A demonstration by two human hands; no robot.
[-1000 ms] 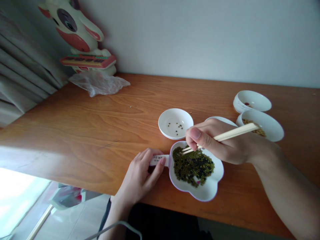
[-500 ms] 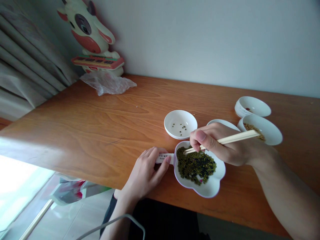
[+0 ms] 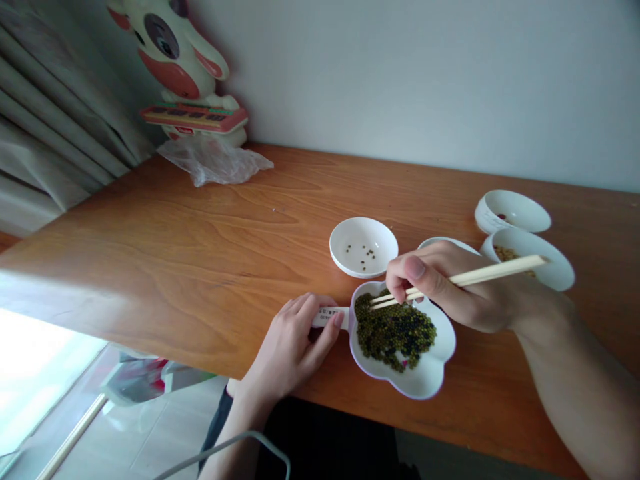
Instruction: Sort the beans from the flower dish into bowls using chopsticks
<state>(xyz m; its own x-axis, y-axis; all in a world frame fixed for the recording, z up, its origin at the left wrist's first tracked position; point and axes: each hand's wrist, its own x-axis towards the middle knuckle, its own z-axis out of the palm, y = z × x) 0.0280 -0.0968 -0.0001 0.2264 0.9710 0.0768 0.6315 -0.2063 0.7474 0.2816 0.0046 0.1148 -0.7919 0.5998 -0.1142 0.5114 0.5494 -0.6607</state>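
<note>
My left hand (image 3: 300, 337) is closed round the short handle of a white, lilac-rimmed scalloped dish (image 3: 433, 381). Mung beans (image 3: 385, 330), with darker ones mixed in, fill much of the dish. A pair of chopsticks (image 3: 493, 271) is pinched in my right hand (image 3: 450, 287) above the dish. Their tips reach down to the beans near the handle side and stand slightly apart; whether a bean is between them I cannot make out. Just behind the dish, a round white bowl (image 3: 350, 263) holds several loose beans.
Behind my right hand a white bowl (image 3: 445, 241) is partly hidden. Farther right stand a bowl of tan grains (image 3: 557, 263) and a bowl with a few reddish bits (image 3: 527, 212). A plastic bag (image 3: 220, 163) and a cow-shaped toy keyboard (image 3: 195, 117) sit at the back left.
The chopstick tips have spread slightly apart over the beans. My right hand and the dish appear a little farther right; the left hand keeps its hold on the handle.
</note>
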